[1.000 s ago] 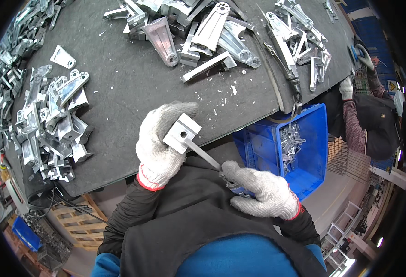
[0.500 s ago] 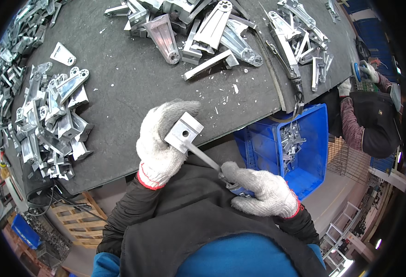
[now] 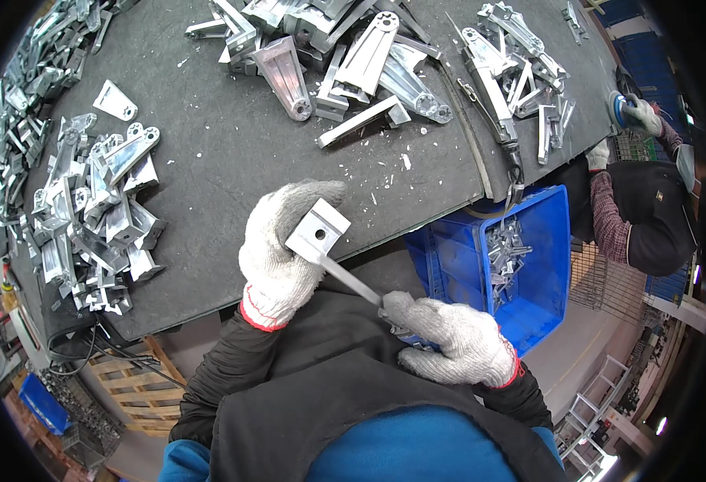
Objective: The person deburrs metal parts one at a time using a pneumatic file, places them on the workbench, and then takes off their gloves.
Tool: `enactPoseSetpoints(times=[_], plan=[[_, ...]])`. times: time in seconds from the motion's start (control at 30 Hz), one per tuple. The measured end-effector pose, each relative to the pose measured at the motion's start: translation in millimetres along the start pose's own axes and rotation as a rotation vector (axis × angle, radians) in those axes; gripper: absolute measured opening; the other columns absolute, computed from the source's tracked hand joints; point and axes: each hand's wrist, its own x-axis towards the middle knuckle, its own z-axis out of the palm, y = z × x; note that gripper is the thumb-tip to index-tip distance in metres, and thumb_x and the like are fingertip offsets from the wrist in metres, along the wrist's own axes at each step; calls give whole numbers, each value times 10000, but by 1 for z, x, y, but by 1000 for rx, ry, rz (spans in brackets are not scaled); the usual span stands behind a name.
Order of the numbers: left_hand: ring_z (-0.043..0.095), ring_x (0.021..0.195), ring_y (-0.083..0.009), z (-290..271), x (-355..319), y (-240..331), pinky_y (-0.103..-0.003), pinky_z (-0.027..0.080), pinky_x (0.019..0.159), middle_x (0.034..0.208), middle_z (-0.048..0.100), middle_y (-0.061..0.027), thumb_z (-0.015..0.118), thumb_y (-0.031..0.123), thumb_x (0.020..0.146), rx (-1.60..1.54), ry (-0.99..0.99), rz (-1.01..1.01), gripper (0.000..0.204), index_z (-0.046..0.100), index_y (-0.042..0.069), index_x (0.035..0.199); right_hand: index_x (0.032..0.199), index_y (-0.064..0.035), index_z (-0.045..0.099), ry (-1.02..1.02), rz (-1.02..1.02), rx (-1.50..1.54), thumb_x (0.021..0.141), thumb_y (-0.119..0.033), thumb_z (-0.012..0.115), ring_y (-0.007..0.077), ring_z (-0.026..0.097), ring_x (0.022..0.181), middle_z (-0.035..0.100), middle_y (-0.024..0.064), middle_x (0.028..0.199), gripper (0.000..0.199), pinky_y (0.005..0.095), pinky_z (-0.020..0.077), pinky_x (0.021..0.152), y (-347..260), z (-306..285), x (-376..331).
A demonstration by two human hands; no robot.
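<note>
Left hand (image 3: pixel 276 257) clamps a small bracket (image 3: pixel 317 233) at the table (image 3: pixel 232 153) edge. Right hand (image 3: pixel 457 341) is closed on a file (image 3: pixel 351 281), tip against the bracket. Looks mid-deburr. Crate (image 3: pixel 550 241) holds only a few parts (image 3: pixel 505 249); big piles (image 3: pixel 87 217) remain on the table, so most looks undone.

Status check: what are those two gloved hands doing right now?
Left hand grips small metal bracket. Right hand holds flat file against it. Nothing between them.
</note>
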Motion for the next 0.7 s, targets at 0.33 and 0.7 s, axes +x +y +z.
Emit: enactPoseSetpoints(times=[0.33, 0.7], plan=[[625, 1321, -388, -14, -4, -14, -493, 529, 1104, 1424, 621, -269, 733, 164, 1007, 41, -148, -50, 570, 499, -31, 1489, 1442, -122, 646, 166, 32, -301, 848, -190, 805, 311, 735, 766, 713, 106, 1005, 618, 391, 587, 659, -6, 2, 2], [629, 1310, -386, -12, -2, -11, -486, 546, 1073, 1421, 613, -281, 691, 129, 1033, 120, -181, 2, 515, 493, -38, 1478, 1481, -127, 608, 178, 5, -298, 871, -207, 786, 326, 733, 807, 703, 115, 1010, 640, 401, 586, 686, -2, -3, 1]])
